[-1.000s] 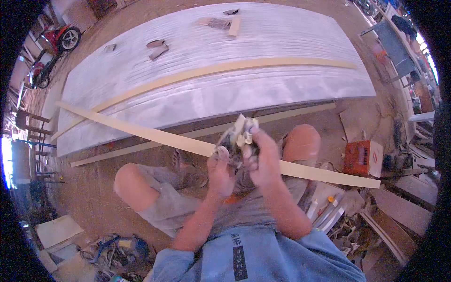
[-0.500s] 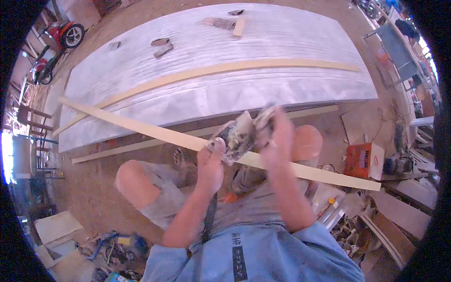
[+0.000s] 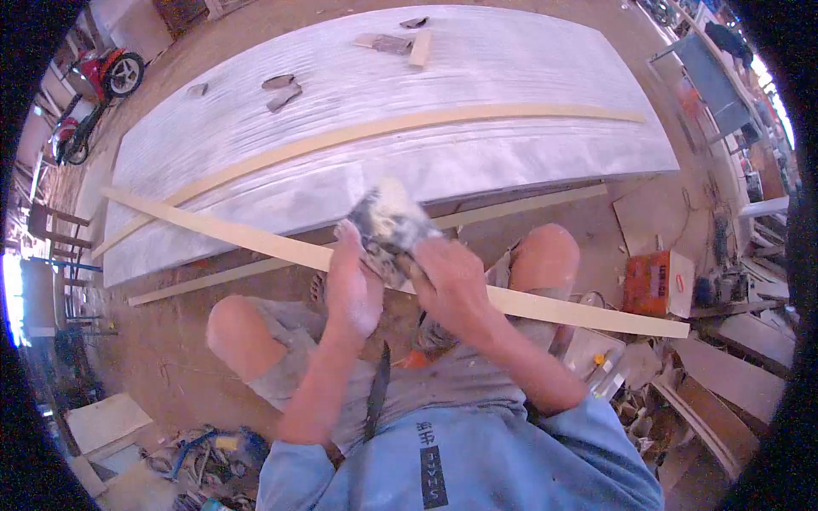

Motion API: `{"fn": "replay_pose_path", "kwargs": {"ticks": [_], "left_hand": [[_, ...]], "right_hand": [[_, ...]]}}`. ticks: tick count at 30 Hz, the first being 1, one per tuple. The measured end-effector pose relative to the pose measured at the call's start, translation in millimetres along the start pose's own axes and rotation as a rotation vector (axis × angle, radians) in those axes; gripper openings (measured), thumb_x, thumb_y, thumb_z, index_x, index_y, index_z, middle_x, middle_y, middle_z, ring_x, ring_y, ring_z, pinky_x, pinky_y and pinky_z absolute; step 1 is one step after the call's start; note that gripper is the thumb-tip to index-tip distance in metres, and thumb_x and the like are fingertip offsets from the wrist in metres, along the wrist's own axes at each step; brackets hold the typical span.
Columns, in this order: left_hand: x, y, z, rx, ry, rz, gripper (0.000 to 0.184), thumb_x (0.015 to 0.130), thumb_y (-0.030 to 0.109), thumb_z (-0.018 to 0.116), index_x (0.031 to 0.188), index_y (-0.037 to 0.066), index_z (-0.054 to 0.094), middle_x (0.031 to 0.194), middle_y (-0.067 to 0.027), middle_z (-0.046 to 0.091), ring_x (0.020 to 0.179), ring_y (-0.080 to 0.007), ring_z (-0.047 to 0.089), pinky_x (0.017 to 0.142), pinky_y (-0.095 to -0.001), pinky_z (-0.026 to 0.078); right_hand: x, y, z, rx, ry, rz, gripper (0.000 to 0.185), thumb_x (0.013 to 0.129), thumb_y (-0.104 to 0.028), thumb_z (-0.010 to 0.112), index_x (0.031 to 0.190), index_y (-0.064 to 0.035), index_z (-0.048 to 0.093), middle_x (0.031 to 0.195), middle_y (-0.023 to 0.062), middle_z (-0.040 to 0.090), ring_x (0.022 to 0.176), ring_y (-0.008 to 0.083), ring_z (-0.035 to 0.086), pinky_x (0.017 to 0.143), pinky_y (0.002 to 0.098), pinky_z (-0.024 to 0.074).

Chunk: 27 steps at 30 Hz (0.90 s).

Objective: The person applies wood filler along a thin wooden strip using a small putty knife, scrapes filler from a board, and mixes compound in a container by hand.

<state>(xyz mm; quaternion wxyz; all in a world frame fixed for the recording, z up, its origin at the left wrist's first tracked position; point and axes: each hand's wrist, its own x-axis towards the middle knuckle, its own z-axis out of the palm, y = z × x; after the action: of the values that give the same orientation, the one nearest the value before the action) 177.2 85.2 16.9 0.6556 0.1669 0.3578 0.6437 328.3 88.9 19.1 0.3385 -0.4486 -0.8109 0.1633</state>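
Observation:
In front of my knees, my left hand and my right hand close around a crumpled, smeared black-and-cream thing. Motion blurs it, and I cannot make out its kind. My left hand grips its left side, while my right fingers wrap its lower right edge. Beneath both hands a long pale wooden strip runs slantwise, its left end over the board and its right part across my leg. Another strip lies along the large whitish board.
On the board lie dark scraps and a small wooden block. A third strip runs below its near edge. To the right stands an orange-red box beside wood offcuts. A red motorbike is far left.
My right hand has come left and down onto the smeared thing, where before it was raised and apart from my left hand. My left hand has shifted slightly left.

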Motion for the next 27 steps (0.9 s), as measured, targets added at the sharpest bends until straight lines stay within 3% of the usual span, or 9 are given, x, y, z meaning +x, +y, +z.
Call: {"fn": "replay_pose_path", "kwargs": {"ticks": [4,5,7,8,10,12,15,20,27], "left_hand": [[-20,-6,-7,0.174,-0.019,-0.107,0.058,0.103,0.049,0.037,0.133,0.001,0.049,0.126,-0.0123,0.061,0.117,-0.0259,0.059,0.101,-0.0441,0.047],[-17,-5,-8,0.178,-0.019,-0.099,0.058,0.103,0.049,0.037,0.133,0.001,0.049,0.126,-0.0123,0.061,0.117,-0.0259,0.059,0.101,-0.0441,0.047],[-12,-4,-13,-0.069,0.099,0.019,0.055,0.103,0.047,0.037,0.132,0.001,0.049,0.126,-0.0123,0.061,0.114,-0.0268,0.060,0.100,-0.0441,0.048],[-10,3,-16,-0.157,0.136,0.050,0.043,0.103,0.031,0.047,0.132,0.000,0.046,0.126,-0.0132,0.059,0.116,-0.0247,0.059,0.100,-0.0435,0.049],[-2,-1,-23,-0.094,0.147,0.096,0.039,0.101,0.027,0.051,0.131,0.001,0.048,0.127,-0.0126,0.059,0.114,-0.0254,0.061,0.098,-0.0435,0.050],[-5,-2,-20,-0.044,0.144,0.110,0.034,0.097,0.013,0.056,0.129,0.003,0.050,0.125,-0.0121,0.061,0.110,-0.0259,0.063,0.094,-0.0426,0.053],[-16,-6,-20,0.102,0.043,0.064,0.031,0.098,0.013,0.054,0.127,0.003,0.051,0.122,-0.0126,0.062,0.109,-0.0258,0.064,0.092,-0.0419,0.054],[-33,-3,-17,0.201,0.012,-0.028,0.036,0.097,0.009,0.053,0.131,-0.001,0.050,0.123,-0.0113,0.062,0.111,-0.0193,0.062,0.096,-0.0364,0.051],[-34,13,-12,0.490,-0.024,0.027,0.042,0.096,0.008,0.054,0.136,-0.002,0.049,0.124,-0.0095,0.062,0.111,-0.0157,0.060,0.096,-0.0312,0.049]], "right_hand": [[47,62,-15,-0.082,0.100,0.425,0.023,0.091,-0.025,0.059,0.085,-0.0021,0.058,0.085,0.0183,0.062,0.078,0.0359,0.062,0.067,0.0471,0.0470],[45,65,-19,-0.076,0.104,0.420,0.023,0.091,-0.025,0.059,0.085,-0.0021,0.058,0.085,0.0183,0.062,0.078,0.0359,0.062,0.067,0.0471,0.0470],[36,55,-26,0.421,0.087,0.565,0.031,0.095,-0.031,0.058,0.090,-0.0003,0.061,0.082,0.0121,0.064,0.071,0.0280,0.061,0.064,0.0434,0.0470],[27,35,-20,0.675,0.140,0.507,0.029,0.098,-0.031,0.056,0.094,-0.0034,0.065,0.076,-0.0049,0.058,0.063,0.0088,0.054,0.051,0.0282,0.0404],[5,-3,-23,1.027,-0.092,0.937,0.026,0.098,-0.030,0.054,0.098,-0.0065,0.065,0.075,-0.0024,0.059,0.062,0.0047,0.051,0.049,0.0232,0.0370],[-12,-5,-13,1.097,-0.140,0.966,0.026,0.098,-0.030,0.054,0.101,-0.0065,0.065,0.074,-0.0018,0.058,0.061,0.0048,0.050,0.048,0.0229,0.0366],[-16,-2,4,1.104,-0.088,0.939,0.027,0.097,-0.028,0.056,0.103,-0.0032,0.066,0.076,0.0003,0.061,0.061,0.0048,0.052,0.049,0.0223,0.0382],[-4,-1,6,1.019,0.038,0.714,0.029,0.096,-0.026,0.057,0.089,0.0003,0.066,0.071,-0.0028,0.057,0.060,0.0056,0.048,0.052,0.0257,0.0406],[5,-11,-14,1.096,-0.017,0.855,0.025,0.094,-0.024,0.060,0.091,-0.0005,0.068,0.075,-0.0015,0.060,0.063,0.0034,0.050,0.053,0.0219,0.0376]]}}
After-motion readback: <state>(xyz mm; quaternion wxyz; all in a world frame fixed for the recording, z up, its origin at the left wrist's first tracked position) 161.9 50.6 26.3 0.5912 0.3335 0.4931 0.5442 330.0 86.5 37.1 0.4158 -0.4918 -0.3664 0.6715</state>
